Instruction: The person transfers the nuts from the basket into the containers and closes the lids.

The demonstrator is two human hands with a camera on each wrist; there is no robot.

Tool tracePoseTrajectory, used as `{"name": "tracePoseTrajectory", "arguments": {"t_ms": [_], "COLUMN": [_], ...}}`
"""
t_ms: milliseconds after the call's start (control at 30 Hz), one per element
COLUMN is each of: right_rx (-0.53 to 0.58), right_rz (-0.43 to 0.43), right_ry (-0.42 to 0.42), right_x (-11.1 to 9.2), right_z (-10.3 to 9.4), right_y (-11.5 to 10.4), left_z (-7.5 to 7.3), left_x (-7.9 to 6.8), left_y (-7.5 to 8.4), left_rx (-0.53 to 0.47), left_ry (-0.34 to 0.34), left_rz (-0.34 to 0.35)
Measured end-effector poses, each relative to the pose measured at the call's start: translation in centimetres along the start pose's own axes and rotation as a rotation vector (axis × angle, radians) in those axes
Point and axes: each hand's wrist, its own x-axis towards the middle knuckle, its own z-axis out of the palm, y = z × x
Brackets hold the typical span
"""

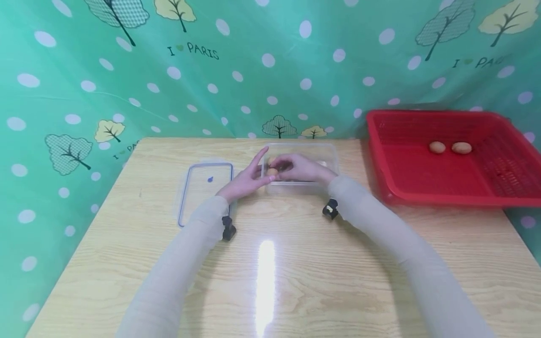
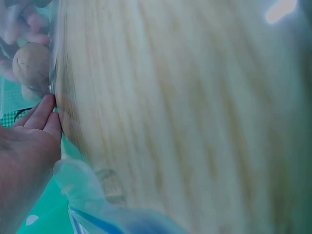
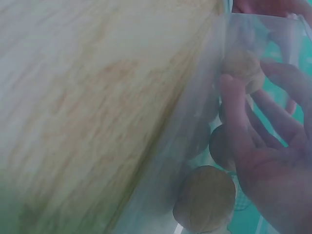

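Two walnuts [image 1: 437, 147] lie side by side, just apart, toward the back of the red plastic basket [image 1: 448, 201] at the right of the wooden table [image 1: 338, 272], while several more walnuts [image 3: 204, 199] sit inside the clear plastic food box [image 1: 291, 189] near the table's far edge. That box stands lengthwise across, in front of both arms, which probably lets the two hands work at it together, and its lid [image 1: 207, 195], edged with a blue seal, lies flat to the left, presumably to leave the top free. Beside the box's left end is the left hand [image 1: 244, 183], its fingers long and almost straight at the outside of the wall and its thumb spread toward the near rim; it grips nothing, and the likely purpose is to steady the box, though how hard it presses cannot be told. From the other side the right hand [image 1: 301, 168] dips into the box, thumb and fingers bent in to pinch one walnut at the left end, with only a nut's breadth between their tips. Such a fingertip hold would suit a small, rounded shell among others; whether this nut touches the box floor is hidden.
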Motion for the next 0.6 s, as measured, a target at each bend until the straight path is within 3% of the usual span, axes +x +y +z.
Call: {"name": "tracePoseTrajectory", "arguments": {"t_ms": [600], "right_rx": [0.127], "right_rz": [0.038], "right_ry": [0.061], "right_x": [-1.9], "right_z": [-1.4], "right_y": [-0.2], "left_z": [0.1], "left_x": [-0.2], "left_y": [0.2], "left_rx": [0.004], "left_ry": [0.011], "left_rz": [-0.022]}}
